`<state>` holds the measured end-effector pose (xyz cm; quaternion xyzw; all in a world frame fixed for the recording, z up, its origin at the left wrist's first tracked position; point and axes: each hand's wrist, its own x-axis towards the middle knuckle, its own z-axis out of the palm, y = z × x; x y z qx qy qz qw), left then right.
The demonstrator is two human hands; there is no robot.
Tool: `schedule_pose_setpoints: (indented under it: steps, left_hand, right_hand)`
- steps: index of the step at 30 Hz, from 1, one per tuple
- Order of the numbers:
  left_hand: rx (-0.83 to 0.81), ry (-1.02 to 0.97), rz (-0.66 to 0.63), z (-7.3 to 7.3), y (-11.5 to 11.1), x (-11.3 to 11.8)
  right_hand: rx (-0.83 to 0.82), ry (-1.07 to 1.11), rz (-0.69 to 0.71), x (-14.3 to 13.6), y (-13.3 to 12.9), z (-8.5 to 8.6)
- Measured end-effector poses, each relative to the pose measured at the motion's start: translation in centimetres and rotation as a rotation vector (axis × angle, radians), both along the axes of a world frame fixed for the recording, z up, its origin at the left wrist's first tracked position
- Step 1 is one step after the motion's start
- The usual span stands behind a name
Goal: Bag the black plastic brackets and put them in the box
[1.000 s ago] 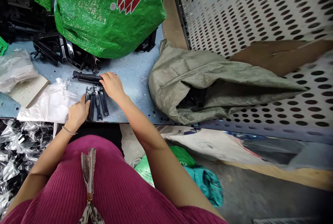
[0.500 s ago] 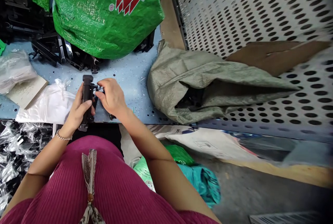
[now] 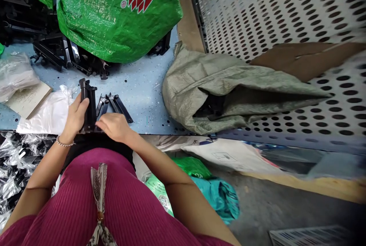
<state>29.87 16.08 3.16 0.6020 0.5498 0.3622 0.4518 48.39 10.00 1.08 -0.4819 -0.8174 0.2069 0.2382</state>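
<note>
My left hand (image 3: 74,116) is wrapped round a long black plastic part (image 3: 90,105), held upright at the table's front edge. It looks like folded or paired bars with a knobbed top end. At the part's lower end, my right hand (image 3: 114,127) is closed, thumb and fingertips pressed together against it; anything small between them is hidden. Just beyond my right hand, several slim black plastic arms (image 3: 118,106) with forked ends lie on the blue speckled table (image 3: 143,82).
A green woven bag (image 3: 114,28) stands at the back, with a heap of black parts (image 3: 51,49) by it. White plastic bags (image 3: 45,114) and a cardboard piece (image 3: 30,99) lie left. To the right is an open grey-green sack (image 3: 185,86) beside a perforated metal panel (image 3: 243,17).
My left hand has tilted the black part and moved it slightly left. My right hand has gone from its upper side down to its lower end, uncovering the loose black arms.
</note>
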Motion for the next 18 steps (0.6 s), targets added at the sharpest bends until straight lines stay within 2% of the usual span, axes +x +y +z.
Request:
schedule_pose_setpoints:
  steps: [1, 3, 5, 8, 10, 11, 13, 16, 18]
  left_hand:
    - [0.041, 0.181, 0.026, -0.5, 0.3, -0.6]
    - [0.032, 0.545, 0.044, -1.6, 0.4, -1.1]
    - [-0.029, 0.753, -0.017, -2.8, 0.0, -0.5]
    - [-0.012, 0.781, -0.138, -4.3, -1.4, 1.4]
    - [0.079, 0.727, -0.159, -5.0, -2.1, 2.3]
    - [0.13, 0.68, -0.156, -5.2, -2.2, 2.4]
    - [0.189, 0.506, -0.15, -5.3, -1.8, 2.3]
    - [0.082, 0.059, -0.119, -5.2, 0.1, 2.4]
    - [-0.049, -0.204, -0.09, -4.9, 1.4, 3.2]
  right_hand:
    - [-0.038, 0.0, -0.051, 0.3, 1.3, 0.3]
    - [-0.111, -0.032, -0.246, 1.0, 4.9, 1.0]
    - [-0.193, -0.121, -0.477, 1.2, 9.2, 1.3]
    - [-0.327, -0.257, -0.612, 1.3, 15.1, 1.0]
    - [-0.372, -0.269, -0.625, 1.6, 17.3, 0.8]
    - [-0.391, -0.242, -0.614, 1.9, 17.6, 0.8]
    - [-0.457, -0.141, -0.555, 2.5, 16.6, 1.2]
    - [-0.494, -0.068, -0.444, 2.5, 11.7, 2.5]
    - [-0.348, -0.165, -0.44, 1.8, 7.6, 3.1]
